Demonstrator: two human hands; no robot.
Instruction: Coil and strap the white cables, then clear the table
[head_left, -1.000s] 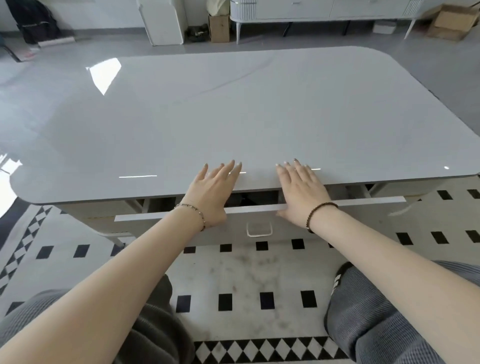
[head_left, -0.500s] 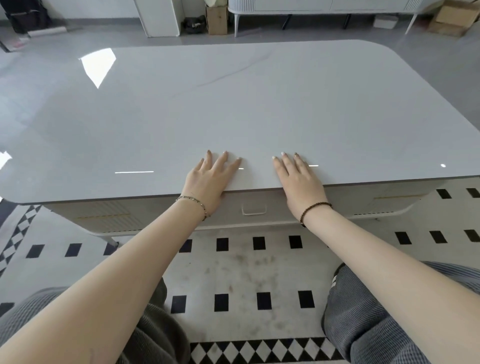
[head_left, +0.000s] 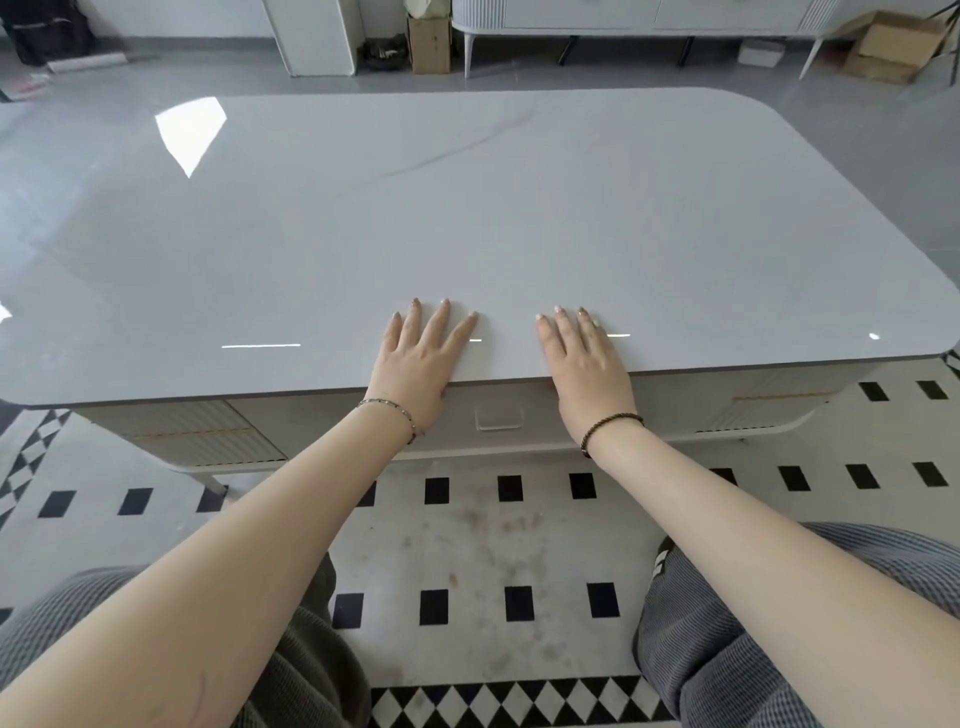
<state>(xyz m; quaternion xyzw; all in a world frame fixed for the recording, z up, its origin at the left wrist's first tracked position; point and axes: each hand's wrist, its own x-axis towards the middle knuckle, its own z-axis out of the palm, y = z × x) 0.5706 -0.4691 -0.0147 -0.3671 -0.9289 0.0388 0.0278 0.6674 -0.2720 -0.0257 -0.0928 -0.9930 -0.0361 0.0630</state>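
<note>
The person is sitting in front of a big, shiny white table (head_left: 467, 218). Both hands are lying flat on its top, right at the near edge. The left hand (head_left: 415, 358) is spreading its fingers wide and is holding nothing. The right hand (head_left: 587, 364) is laying its fingers straight and closer together, and it is holding nothing too. The two hands are lying apart, with a bare strip of table top between them. The bottoms of both palms are hanging a little over the near edge.

Under that edge a drawer (head_left: 535, 410) is sitting shut. Its small handle (head_left: 498, 418) is showing just below the gap between the hands. A thin bracelet (head_left: 389, 408) is going round the left wrist, and a dark bead bracelet (head_left: 610, 423) is going round the right wrist.

The white cables are not showing in this view, so I cannot tell where they are.

The table's corners are curving round. A black and white tiled floor (head_left: 467, 545) is lying between the table and the person's knees. Past the far edge, grey floor is stretching to a white cabinet (head_left: 649, 15) and a cardboard box (head_left: 888, 47).
</note>
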